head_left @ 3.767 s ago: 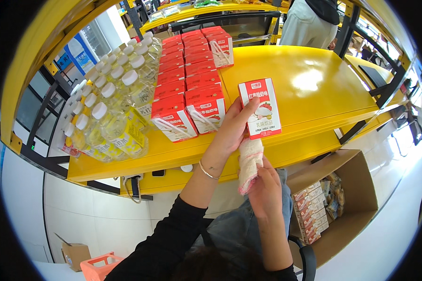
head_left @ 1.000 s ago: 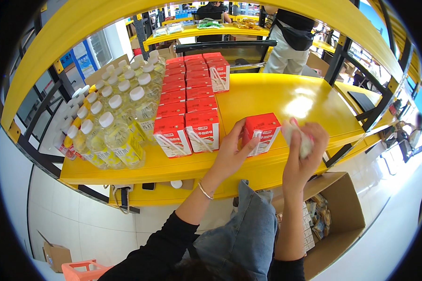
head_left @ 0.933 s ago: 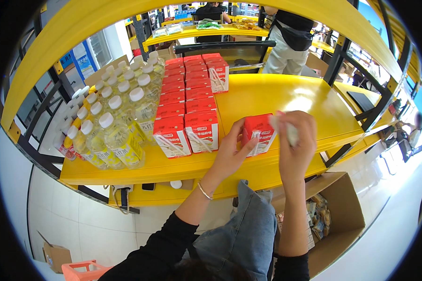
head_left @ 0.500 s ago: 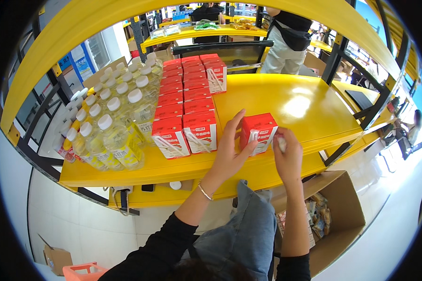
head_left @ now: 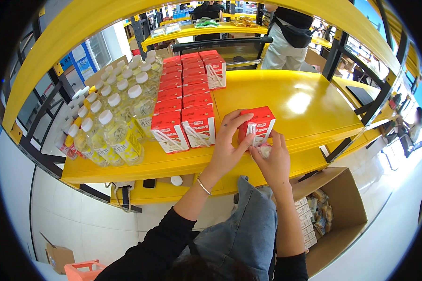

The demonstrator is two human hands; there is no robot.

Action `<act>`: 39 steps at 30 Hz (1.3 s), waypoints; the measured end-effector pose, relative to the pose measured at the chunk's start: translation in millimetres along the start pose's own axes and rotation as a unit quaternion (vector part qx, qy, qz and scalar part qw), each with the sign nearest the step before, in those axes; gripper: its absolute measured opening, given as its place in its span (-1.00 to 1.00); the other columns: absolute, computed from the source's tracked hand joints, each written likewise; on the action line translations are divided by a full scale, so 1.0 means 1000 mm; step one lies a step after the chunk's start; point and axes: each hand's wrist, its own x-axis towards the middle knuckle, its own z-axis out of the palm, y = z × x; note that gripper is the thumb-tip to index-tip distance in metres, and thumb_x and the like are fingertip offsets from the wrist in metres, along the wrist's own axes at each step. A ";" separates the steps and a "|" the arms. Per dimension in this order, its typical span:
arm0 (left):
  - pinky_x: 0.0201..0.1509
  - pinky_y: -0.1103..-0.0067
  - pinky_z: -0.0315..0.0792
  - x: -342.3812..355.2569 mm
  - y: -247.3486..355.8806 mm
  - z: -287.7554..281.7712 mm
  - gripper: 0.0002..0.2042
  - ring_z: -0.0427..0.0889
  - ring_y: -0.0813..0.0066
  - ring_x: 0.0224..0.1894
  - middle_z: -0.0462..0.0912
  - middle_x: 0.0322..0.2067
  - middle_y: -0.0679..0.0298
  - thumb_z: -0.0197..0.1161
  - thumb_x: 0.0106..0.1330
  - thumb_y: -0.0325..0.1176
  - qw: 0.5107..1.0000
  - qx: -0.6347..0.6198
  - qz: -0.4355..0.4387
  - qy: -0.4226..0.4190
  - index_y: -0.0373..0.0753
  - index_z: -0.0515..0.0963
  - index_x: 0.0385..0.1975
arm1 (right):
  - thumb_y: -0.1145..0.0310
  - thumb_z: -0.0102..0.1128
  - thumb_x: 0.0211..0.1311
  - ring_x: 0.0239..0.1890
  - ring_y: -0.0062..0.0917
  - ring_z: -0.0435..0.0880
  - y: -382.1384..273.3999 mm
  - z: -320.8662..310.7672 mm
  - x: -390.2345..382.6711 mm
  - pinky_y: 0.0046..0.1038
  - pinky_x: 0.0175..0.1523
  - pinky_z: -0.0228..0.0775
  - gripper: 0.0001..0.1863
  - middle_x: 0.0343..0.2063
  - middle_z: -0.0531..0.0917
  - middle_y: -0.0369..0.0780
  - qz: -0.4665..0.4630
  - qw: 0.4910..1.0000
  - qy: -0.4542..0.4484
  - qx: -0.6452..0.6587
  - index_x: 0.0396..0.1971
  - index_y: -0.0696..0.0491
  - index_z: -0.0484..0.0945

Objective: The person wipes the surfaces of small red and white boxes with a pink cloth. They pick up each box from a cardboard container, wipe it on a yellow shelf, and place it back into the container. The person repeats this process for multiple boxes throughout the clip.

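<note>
Down comes my right hand (head_left: 273, 161) from where it hung a second ago, and now it sits low against the front of the red rectangular drink carton with the white straw on its face (head_left: 257, 127). My left hand (head_left: 229, 145) grips that carton from the side, fingers curled round its front edge, thumb behind. My right hand is half closed, fingertips on the carton's lower front, with something small and pale tucked under them; I cannot tell what. The carton stands on the yellow metal shelf (head_left: 314, 117), just right of the row of matching red cartons (head_left: 185, 100). Best to keep it upright and square to that row.
</note>
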 end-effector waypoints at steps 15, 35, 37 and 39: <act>0.12 0.49 0.37 0.001 0.002 0.002 -0.58 0.37 0.30 0.13 0.31 0.08 0.11 0.26 0.18 -0.47 1.000 0.019 -0.003 -0.003 -0.22 0.38 0.07 | 0.30 0.36 -0.06 -0.32 -0.27 0.62 0.020 -0.010 0.008 -0.35 -0.24 0.46 -0.58 -0.32 0.59 -0.14 -0.042 0.999 0.008 0.023 -0.15 0.08 0.51; 0.12 0.47 0.37 0.000 0.003 0.003 -0.56 0.36 0.30 0.13 0.31 0.08 0.12 0.25 0.14 -0.52 1.000 0.028 -0.004 0.005 -0.21 0.39 0.06 | 0.50 0.33 -0.04 -0.38 -0.35 0.61 0.029 -0.006 -0.004 -0.45 -0.24 0.42 -0.83 -0.41 0.61 -0.16 -0.027 0.989 0.050 0.134 -0.39 0.12 0.58; 0.12 0.46 0.36 0.000 0.003 0.003 -0.55 0.36 0.30 0.13 0.31 0.08 0.12 0.26 0.13 -0.51 1.000 0.031 -0.003 0.005 -0.21 0.38 0.06 | 0.49 0.34 -0.05 -0.39 -0.34 0.60 0.025 -0.004 -0.003 -0.45 -0.26 0.41 -0.85 -0.44 0.60 -0.16 -0.037 0.991 0.057 0.117 -0.43 0.12 0.58; 0.12 0.46 0.36 0.000 0.004 0.001 -0.52 0.36 0.31 0.13 0.31 0.07 0.12 0.28 0.12 -0.50 0.999 0.035 -0.001 0.003 -0.21 0.36 0.08 | 0.48 0.35 -0.06 -0.41 -0.34 0.59 0.022 -0.002 -0.001 -0.45 -0.28 0.40 -0.86 -0.45 0.59 -0.17 -0.027 0.991 0.057 0.115 -0.46 0.12 0.58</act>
